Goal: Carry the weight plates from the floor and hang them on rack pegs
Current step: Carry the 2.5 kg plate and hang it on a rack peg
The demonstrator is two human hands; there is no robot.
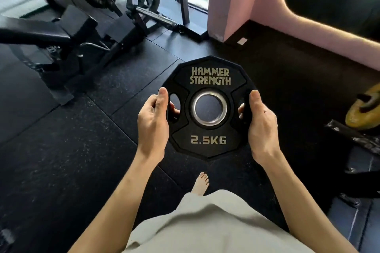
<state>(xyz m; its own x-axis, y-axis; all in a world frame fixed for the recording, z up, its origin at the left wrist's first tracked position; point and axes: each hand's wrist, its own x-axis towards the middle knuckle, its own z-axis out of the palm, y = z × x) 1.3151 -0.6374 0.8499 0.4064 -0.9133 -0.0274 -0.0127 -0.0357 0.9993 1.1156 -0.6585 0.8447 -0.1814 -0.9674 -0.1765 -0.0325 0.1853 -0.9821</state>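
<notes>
- At the bottom of the frame, pale grey clothing [207, 226] covers the person's lap, and one bare foot [201, 183] shows just above it on the dark rubber floor [61, 160].
- Two bare forearms reach up from the lower edge to the centre of the frame.
- The left hand [153, 121] grips the left edge of the weight plate [208, 109], thumb laid along the rim and fingertips showing through the left grip slot.
- The right hand [262, 123] grips the right edge the same way, fingers curled through the right slot.
- The plate is held off the floor at frame centre, its flat face turned up toward the camera; the metal-ringed centre hole shows the floor through it.
- Its writing reads upright: "HAMMER STRENGTH" across the top, "2.5KG" below the hole.
- A yellow plate [364, 107] lies at the right edge, partly cut off.
- A black gym machine [82, 33] fills the upper left.
- A pink wall [232, 0] stands at upper right.
</notes>
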